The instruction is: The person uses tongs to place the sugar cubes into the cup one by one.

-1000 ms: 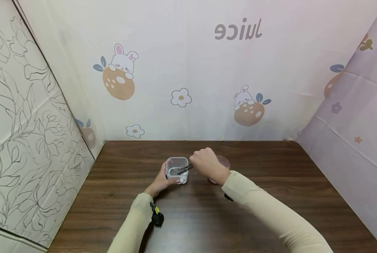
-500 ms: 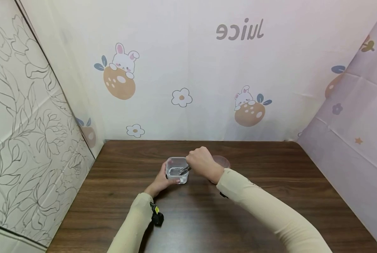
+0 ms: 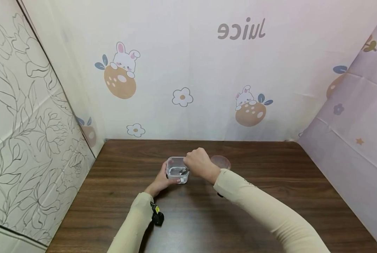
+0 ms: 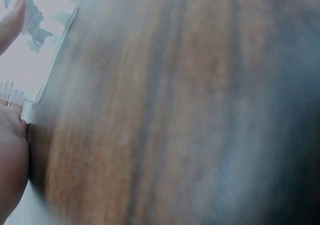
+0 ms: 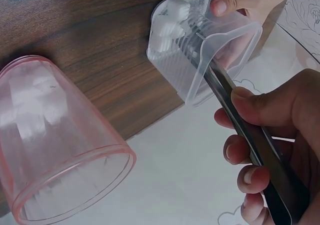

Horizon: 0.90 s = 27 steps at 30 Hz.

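My left hand (image 3: 159, 180) holds a clear square plastic container (image 3: 175, 162) on the table, fingers round its far left side and thumb along the front. In the right wrist view, several white lumps (image 5: 171, 22) lie in the container's bottom. My right hand (image 5: 290, 120) grips dark metal tongs (image 5: 274, 175), thumb on one arm and curled fingers on the other. The tongs reach over the rim into the container, their tips near the white lumps. Whether the tips pinch a lump, I cannot tell.
A see-through pink cup (image 5: 65, 110) stands upright just right of the container, partly behind my right hand in the head view. The dark wooden table (image 3: 255, 218) ends at a printed curtain (image 3: 188, 63) at the back. A black wrist camera (image 3: 158, 218) sits by the left sleeve.
My right hand has moved slightly left with the tongs, towards the container, uncovering more of the pink cup. The left hand and the container stay in place.
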Tool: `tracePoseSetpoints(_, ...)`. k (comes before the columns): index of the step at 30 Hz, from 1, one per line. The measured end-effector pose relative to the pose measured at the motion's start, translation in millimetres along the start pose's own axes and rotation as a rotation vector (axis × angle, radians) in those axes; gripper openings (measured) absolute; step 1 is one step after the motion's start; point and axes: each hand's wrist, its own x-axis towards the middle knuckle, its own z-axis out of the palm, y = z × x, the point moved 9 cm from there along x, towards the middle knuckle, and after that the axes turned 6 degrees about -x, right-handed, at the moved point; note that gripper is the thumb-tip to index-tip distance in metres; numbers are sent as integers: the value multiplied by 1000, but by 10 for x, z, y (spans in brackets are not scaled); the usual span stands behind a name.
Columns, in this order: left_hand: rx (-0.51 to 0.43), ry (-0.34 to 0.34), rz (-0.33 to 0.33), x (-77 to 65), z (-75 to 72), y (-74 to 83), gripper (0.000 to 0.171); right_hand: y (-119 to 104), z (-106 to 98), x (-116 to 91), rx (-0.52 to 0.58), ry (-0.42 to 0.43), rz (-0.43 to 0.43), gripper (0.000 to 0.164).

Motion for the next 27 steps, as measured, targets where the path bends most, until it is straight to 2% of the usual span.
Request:
tracePoseSetpoints(15,-16,-13,0,-7,28,12,98,-19,-26,-35,-10,19,-5,22)
tracePoseSetpoints(23,-14,-17,-11,4,26,10,98,20,1,-53,26,6,-6,26)
tracePoseSetpoints(27,-17,-26,-9,-28,33,83,97,44,-6,-69,45,16,-2,27)
